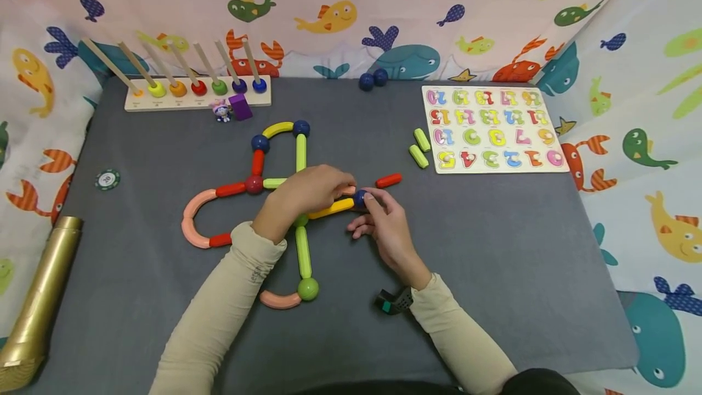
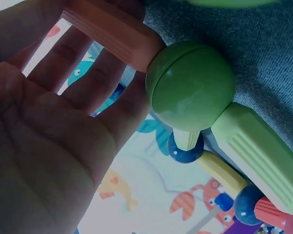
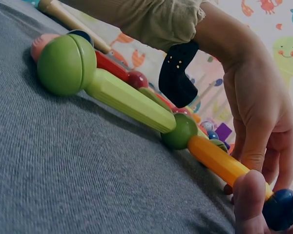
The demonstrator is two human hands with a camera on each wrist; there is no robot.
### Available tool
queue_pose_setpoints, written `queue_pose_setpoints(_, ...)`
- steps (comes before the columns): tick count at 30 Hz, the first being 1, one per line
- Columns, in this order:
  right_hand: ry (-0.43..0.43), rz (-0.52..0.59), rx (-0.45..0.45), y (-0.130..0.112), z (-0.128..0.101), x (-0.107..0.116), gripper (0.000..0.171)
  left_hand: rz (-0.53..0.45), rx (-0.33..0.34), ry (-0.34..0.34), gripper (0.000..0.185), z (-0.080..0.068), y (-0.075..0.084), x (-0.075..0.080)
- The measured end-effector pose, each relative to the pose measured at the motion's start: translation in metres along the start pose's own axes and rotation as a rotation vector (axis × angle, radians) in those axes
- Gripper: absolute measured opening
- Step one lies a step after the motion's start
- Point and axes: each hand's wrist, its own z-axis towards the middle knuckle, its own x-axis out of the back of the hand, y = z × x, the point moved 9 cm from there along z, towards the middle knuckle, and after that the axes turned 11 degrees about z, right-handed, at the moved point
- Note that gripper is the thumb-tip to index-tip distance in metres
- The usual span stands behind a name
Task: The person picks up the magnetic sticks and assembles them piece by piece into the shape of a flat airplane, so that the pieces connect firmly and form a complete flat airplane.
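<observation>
green ball (image 1: 300, 220): lying mostly hidden under the left hand (image 1: 307, 191) at the figure's centre.
blue ball (image 3: 282, 209): being cut off by the right edge in the right wrist view.
number puzzle (image 1: 493, 130): digits showing too small to read surely.

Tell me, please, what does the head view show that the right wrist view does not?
Only the head view shows the number puzzle board, the ring stacker, the loose red stick and the gold tube. Only the right wrist view shows, up close, the right hand with its fingertips on the blue ball. Both show the yellow stick joined to that ball, the green stick and the left hand.
</observation>
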Motion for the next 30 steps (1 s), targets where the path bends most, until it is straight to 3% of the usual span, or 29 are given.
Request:
queue_pose_setpoints(5, -0.042, -0.003, 0.002, -0.001, 0.004, -0.003, 0.033, 0.068, -0.006, -0.007, 0.021, -0.001, 0.001, 0.001)
queue_pose_setpoints(9, -0.037, -0.002, -0.02, -0.002, 0.007, -0.003, 0.028, 0.063, -0.022, -0.017, 0.019, -0.001, 0.0, 0.001)
queue_pose_setpoints(16, -0.079, -0.035, -0.061, 0.0, 0.01, -0.007, 0.032, 0.026, -0.04, -0.022, 0.021, -0.005, -0.002, 0.001)
queue_pose_setpoints(24, -0.156, -0.091, -0.189, 0.004, 0.014, -0.009, 0.039, -0.033, -0.05, -0.017, 0.024, -0.01, -0.006, -0.001)
queue_pose_setpoints(28, -0.184, -0.129, -0.22, 0.006, 0.014, -0.01, 0.04, -0.105, -0.01, -0.027, 0.034, -0.02, -0.011, -0.001)
queue_pose_setpoints(30, -0.191, -0.14, -0.233, 0.008, 0.014, -0.01, 0.039, -0.141, 0.021, 0.007, 0.039, -0.031, -0.017, 0.004)
